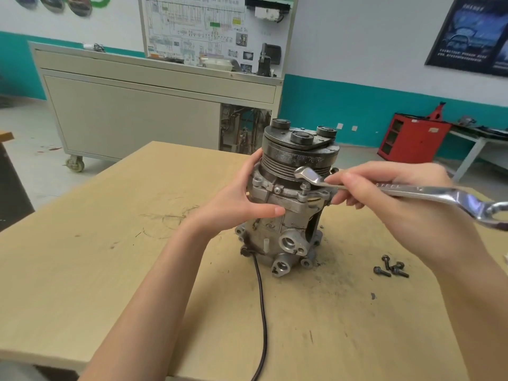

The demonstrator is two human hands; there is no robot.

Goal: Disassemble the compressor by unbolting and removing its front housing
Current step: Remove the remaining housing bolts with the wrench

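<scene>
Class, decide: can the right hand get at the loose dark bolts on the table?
Probably yes: the small dark loose bolts lie uncovered on the tan wooden table near the right hand, though it grips the long silver wrench.

My wrench [412, 192] gleams silver, the compressor [292, 243] is grey below its black ribbed pulley [297, 158], the bolts [391, 268] and cable [262, 312] are black, the table [110, 270] tan with dark smudges.

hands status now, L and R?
Left hand: grips the compressor round its upper body.
Right hand: holds the combination wrench by its shaft.
</scene>
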